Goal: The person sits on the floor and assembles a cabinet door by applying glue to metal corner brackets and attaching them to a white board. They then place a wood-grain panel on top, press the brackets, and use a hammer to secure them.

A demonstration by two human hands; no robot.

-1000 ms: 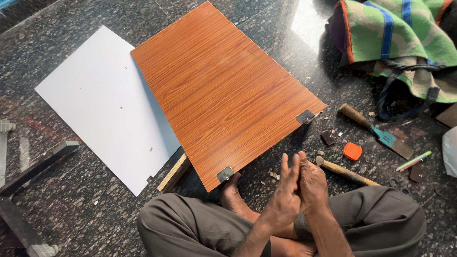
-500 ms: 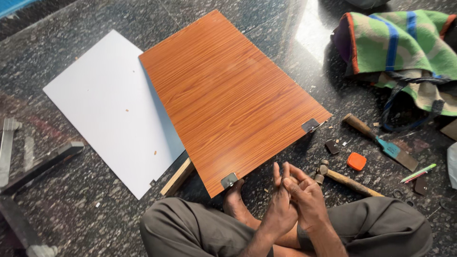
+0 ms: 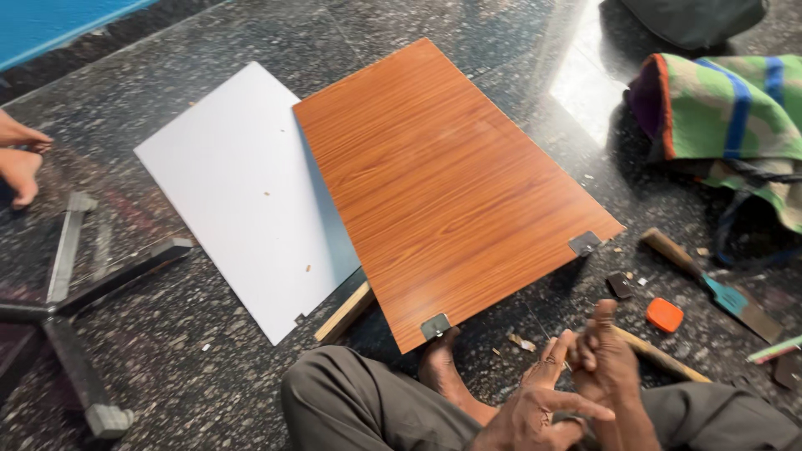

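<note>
My left hand (image 3: pixel 539 405) and my right hand (image 3: pixel 606 359) are together over my lap at the bottom right. The left hand's fingers are spread and rest against the right hand. The right hand's fingers are curled shut with the thumb up, and nothing shows in it. Just ahead lies a brown wood-grain board (image 3: pixel 451 184) with small metal brackets at its near corners (image 3: pixel 434 326) (image 3: pixel 585 244). My bare foot (image 3: pixel 443 367) sits beside the near-left bracket. A wooden tool handle (image 3: pixel 660 355) lies on the floor right behind my right hand.
A white board (image 3: pixel 242 192) lies left of the brown one, partly beneath it, with a wooden strip (image 3: pixel 344 313) under them. An orange piece (image 3: pixel 664 315), a chisel (image 3: pixel 710 288) and a striped cloth (image 3: pixel 727 117) are at the right. A black metal frame (image 3: pixel 83 284) and another person's feet (image 3: pixel 17 159) are at the left.
My hands were pressed flat together; now the left fingers are spread and the right hand has curled. The view has shifted, bringing the metal frame and the other person's feet in.
</note>
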